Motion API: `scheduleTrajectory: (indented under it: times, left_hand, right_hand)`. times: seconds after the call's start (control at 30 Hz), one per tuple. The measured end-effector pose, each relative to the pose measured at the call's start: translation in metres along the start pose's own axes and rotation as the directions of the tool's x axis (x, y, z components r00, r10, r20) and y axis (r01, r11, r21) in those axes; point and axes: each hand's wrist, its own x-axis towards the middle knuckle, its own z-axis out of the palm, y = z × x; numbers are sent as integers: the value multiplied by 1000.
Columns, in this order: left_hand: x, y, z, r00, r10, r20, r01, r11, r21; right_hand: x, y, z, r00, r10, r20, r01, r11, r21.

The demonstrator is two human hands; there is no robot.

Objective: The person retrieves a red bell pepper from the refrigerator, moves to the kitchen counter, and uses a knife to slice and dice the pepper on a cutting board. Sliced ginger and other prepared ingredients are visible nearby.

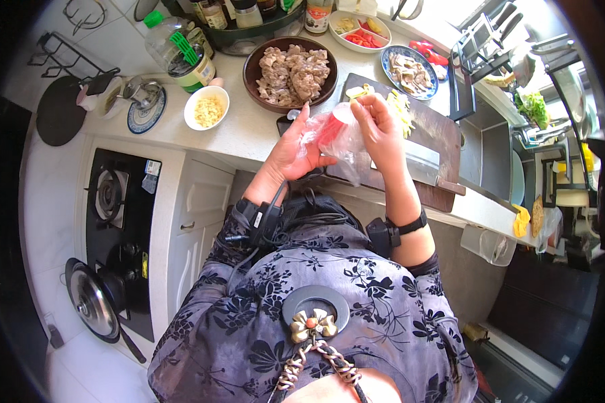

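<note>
A crumpled clear plastic bag [352,151] with a red and white part stretches between my two hands above the front edge of the counter. My left hand [296,151] supports it from the left, palm turned up and thumb against it. At the bag's upper right, the fingers of my right hand [381,128] pinch it. Just beyond my left hand sits a brown bowl [249,75] heaped with raw, coated meat pieces [292,73]. Beneath my right hand lies a dark cutting board [436,136] with pale yellow shreds [399,107] and a cleaver [421,162], partly hidden by my forearm.
A white bowl of chopped pale bits [207,112] and a green-capped bottle [174,55] stand left. Behind the board are a divided dish [339,41] and a blue-patterned plate of sliced food [411,70]. The sink [494,156] is right; a gas hob [123,226] holds a lidded pan [88,302].
</note>
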Motion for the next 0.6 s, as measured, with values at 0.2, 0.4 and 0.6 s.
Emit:
scheduleTrajectory:
  times: [0.2, 0.4, 0.6]
  left_hand:
    - [1, -11, -4, 997, -22, 75, 10, 988, 153]
    - [11, -18, 4, 991, 108, 83, -113, 992, 60]
    - [21, -22, 7, 999, 30, 17, -29, 998, -64]
  right_hand:
    - [18, -14, -11, 985, 167, 46, -170, 982, 81]
    - [27, -28, -44, 980, 196, 42, -199, 936, 290]
    - [3, -58, -64, 804, -584, -116, 432, 706, -562]
